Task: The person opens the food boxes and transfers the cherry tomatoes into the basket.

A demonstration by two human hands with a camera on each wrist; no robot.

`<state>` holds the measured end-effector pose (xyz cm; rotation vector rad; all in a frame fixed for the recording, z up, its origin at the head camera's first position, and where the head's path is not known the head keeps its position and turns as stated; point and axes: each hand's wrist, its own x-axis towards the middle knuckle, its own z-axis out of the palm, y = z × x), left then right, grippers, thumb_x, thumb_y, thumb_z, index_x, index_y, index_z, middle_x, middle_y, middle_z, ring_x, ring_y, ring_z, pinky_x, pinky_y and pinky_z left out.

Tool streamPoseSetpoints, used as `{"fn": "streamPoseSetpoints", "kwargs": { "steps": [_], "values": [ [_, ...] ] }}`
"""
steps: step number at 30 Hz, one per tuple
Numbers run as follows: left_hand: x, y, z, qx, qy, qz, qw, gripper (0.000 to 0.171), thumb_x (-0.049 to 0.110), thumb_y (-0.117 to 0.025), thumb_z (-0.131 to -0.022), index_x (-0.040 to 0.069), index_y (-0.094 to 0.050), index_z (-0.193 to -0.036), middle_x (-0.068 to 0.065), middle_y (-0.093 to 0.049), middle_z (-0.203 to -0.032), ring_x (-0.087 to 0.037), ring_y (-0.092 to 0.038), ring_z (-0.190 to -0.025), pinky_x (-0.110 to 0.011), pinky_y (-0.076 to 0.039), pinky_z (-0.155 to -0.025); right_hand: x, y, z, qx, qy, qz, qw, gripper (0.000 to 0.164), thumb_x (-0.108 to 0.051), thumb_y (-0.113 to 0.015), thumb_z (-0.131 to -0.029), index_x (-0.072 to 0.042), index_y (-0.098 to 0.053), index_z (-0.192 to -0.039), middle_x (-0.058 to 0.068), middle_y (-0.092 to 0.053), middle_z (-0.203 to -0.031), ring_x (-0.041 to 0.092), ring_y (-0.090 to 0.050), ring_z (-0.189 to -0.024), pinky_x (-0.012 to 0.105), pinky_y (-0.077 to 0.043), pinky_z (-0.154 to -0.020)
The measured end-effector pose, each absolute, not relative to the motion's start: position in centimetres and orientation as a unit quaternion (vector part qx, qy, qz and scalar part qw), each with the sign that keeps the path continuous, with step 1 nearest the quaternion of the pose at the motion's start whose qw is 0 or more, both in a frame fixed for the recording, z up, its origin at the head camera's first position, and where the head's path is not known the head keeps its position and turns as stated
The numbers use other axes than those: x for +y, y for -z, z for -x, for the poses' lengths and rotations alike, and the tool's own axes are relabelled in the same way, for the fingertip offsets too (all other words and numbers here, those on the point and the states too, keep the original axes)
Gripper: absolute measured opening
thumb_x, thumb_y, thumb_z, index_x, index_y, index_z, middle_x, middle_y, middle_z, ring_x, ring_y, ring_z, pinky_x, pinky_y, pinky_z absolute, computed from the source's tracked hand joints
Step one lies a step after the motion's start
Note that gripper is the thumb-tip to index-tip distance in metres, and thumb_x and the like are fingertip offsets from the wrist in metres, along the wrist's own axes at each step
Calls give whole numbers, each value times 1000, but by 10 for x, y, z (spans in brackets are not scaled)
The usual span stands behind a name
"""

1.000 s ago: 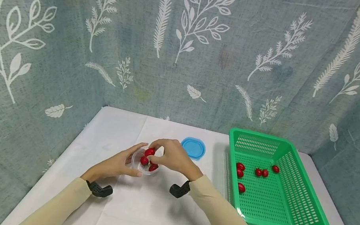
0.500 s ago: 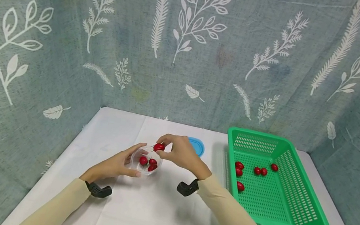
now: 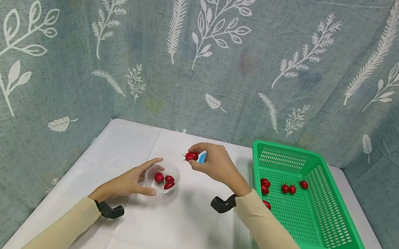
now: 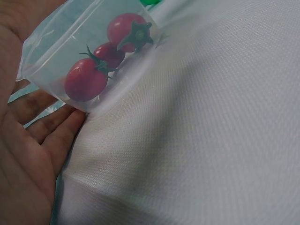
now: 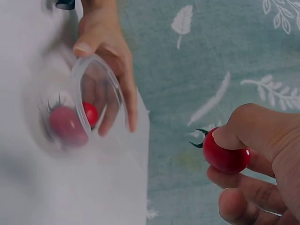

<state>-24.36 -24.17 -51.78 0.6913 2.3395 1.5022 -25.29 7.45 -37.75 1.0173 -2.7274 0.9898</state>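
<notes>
My right hand (image 3: pixel 216 163) pinches a red cherry tomato (image 3: pixel 191 156) between thumb and fingers, above the table and up to the right of the round clear plastic container (image 3: pixel 150 185). In the right wrist view the held tomato (image 5: pixel 225 154) shows its green stem leaves. Thumb and fingers of my left hand (image 3: pixel 129 181) curve round the container's left side. Inside it lie three cherry tomatoes (image 3: pixel 159 177), also seen through the wall in the left wrist view, where one tomato (image 4: pixel 86 79) is nearest the hand. A blue lid (image 3: pixel 202 157) is mostly hidden behind my right hand.
A green perforated basket (image 3: pixel 344 212) stands on the right of the white-covered table (image 3: pixel 164 234), with several cherry tomatoes (image 3: pixel 285 188) inside. My right forearm passes in front of its near left corner. A grey-green leaf-patterned curtain (image 3: pixel 197 88) encloses the back and sides.
My right hand has lifted a tomato from the container and moved it up and to the right, now covering most of the blue lid. The left hand and container stay in place.
</notes>
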Motion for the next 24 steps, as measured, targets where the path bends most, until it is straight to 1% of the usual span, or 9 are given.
{"fn": "streamPoseSetpoints", "kwargs": {
  "steps": [4,5,9,13,17,24],
  "values": [
    [-242,519,244,808,-519,-244,137,107,30,-89,-83,28,-20,-165,0,-43,-157,-31,-22,-154,-63,-22,-121,87,378,257,-888,-329,-320,41,15,-21,-77,-91,-19,-77,-106,-9,-69,-92,13,-52,-56,28,-47,-55],
    [-242,519,244,807,-519,-246,138,108,30,-89,-83,26,-20,-166,0,-43,-157,-32,-21,-154,-63,-22,-120,91,379,258,-889,-330,-316,43,15,-21,-78,-90,-19,-77,-105,-9,-69,-92,13,-52,-56,28,-47,-55],
    [-243,520,245,804,-521,-249,140,108,30,-89,-84,27,-19,-166,1,-42,-157,-32,-18,-155,-64,-21,-120,105,382,260,-892,-333,-300,54,17,-20,-77,-90,-18,-76,-107,-6,-69,-94,15,-53,-61,30,-48,-57],
    [-243,519,245,806,-519,-247,141,108,31,-89,-83,28,-19,-166,1,-42,-157,-32,-19,-155,-63,-22,-120,120,382,262,-898,-331,-285,57,19,-20,-76,-90,-17,-75,-109,-5,-71,-97,15,-55,-66,31,-49,-58],
    [-242,519,245,808,-517,-245,141,109,32,-89,-83,28,-19,-166,1,-42,-157,-32,-19,-155,-63,-22,-121,134,382,262,-897,-333,-284,64,20,-20,-77,-91,-13,-75,-110,-2,-72,-99,17,-57,-69,33,-50,-60],
    [-243,520,246,809,-515,-245,142,108,32,-89,-83,30,-19,-165,2,-42,-157,-30,-20,-155,-63,-22,-120,161,384,262,-900,-337,-266,75,17,-18,-78,-92,-15,-75,-109,-1,-72,-98,18,-56,-68,35,-49,-57]
  ]
}}
